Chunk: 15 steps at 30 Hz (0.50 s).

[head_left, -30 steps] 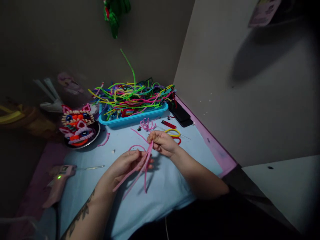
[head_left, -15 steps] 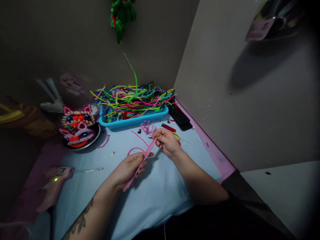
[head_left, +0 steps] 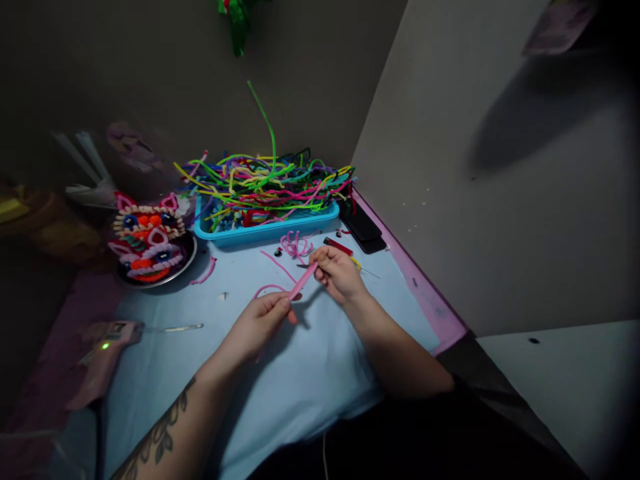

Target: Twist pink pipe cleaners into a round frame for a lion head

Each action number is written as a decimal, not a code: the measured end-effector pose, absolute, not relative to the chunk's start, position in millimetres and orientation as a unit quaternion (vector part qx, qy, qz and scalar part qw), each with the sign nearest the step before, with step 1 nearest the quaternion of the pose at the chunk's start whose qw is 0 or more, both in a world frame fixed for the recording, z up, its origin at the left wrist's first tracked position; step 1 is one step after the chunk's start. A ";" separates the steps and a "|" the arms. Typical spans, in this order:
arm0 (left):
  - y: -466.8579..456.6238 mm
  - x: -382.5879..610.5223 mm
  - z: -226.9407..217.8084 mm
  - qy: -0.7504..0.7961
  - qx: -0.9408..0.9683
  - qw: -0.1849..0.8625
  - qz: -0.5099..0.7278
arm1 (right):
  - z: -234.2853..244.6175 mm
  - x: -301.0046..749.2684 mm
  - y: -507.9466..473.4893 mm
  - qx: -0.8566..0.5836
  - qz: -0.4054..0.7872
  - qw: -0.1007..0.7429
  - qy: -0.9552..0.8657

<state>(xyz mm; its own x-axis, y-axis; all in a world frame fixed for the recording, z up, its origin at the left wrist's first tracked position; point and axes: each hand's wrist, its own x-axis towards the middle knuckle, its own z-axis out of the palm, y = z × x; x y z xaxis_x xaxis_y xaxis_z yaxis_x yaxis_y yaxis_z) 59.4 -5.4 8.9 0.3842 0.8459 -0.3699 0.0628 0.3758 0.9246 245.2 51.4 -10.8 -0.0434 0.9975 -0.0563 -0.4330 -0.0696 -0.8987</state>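
A bundle of pink pipe cleaners (head_left: 304, 281) is stretched between my two hands above the blue cloth. My left hand (head_left: 267, 317) is closed round its lower part, and a pink end pokes out below the palm. My right hand (head_left: 337, 272) pinches the upper end between thumb and fingers. Just beyond lies a looped cluster of pink pipe cleaners (head_left: 296, 245) on the cloth. A single pink strand (head_left: 278, 267) runs beside it. Scissors with yellow handles (head_left: 356, 262) and a red lighter (head_left: 339, 246) lie partly behind my right hand.
A blue tray (head_left: 265, 233) heaped with colourful pipe cleaners stands at the back. To the left, a bowl (head_left: 187, 263) holds fuzzy animal-face pieces. A pink glue gun (head_left: 107, 357) and metal tweezers (head_left: 183, 327) lie at the left. A black phone (head_left: 364, 227) rests by the right wall.
My left hand has slid up the pink bundle, closer to my right hand, so less of it shows between and below them. The view has tilted slightly downward.
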 end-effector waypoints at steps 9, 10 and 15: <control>-2.2 64.6 11.0 0.496 0.324 0.707 0.386 | -14.0 228.4 40.6 -0.336 0.681 0.557 -0.335; -1.3 64.3 11.3 0.503 0.307 0.695 0.412 | -15.6 224.9 37.9 -0.339 0.681 0.546 -0.351; 0.8 62.5 8.6 0.516 0.311 0.661 0.447 | -20.2 209.1 26.7 -0.365 0.664 0.490 -0.430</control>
<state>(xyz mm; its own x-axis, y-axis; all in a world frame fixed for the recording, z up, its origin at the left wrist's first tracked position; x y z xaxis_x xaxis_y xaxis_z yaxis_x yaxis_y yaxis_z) 62.5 0.8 8.6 0.0679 0.9121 -0.4044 -0.2704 0.4070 0.8725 209.1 26.7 -20.2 -0.2528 0.9655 -0.0633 -0.3375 -0.1492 -0.9294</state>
